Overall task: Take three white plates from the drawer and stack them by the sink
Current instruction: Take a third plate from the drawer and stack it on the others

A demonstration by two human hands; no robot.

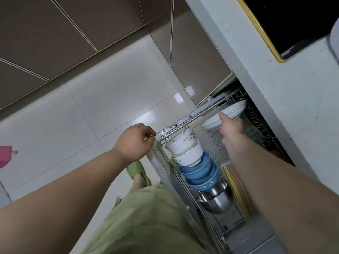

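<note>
Glossy pale tiled floor (pixel 88 107) fills most of the view; grey-white tabletop (pixel 286 74) runs along the right edge, with a black gold-rimmed cooktop (pixel 286 21) set into it; below it the wire-rack drawer (pixel 183 123) stands pulled out; person in green clothing (pixel 146 217) and a green slipper (pixel 135 171) stands just beside the drawer front; inside the drawer, near the front, a leaning stack: steel bowls (pixel 216 200) at the bottom, blue bowls (pixel 200 173) on them, white bowls (pixel 185 149) on top; yellow and orange sticks (pixel 236 182) lie beside the stack, type unclear; white plate (pixel 229 111) is at the back of the drawer, tilted, above the rack wires; right hand (pixel 231 129) reaches in, grip pinching the plate's near rim, thumb on top, other fingers hidden under it; whether more plates sit beneath it, cannot tell; left hand (pixel 135 142) at the drawer's front corner, grip curled and pressed together, fingertips touching the metal rail.
</note>
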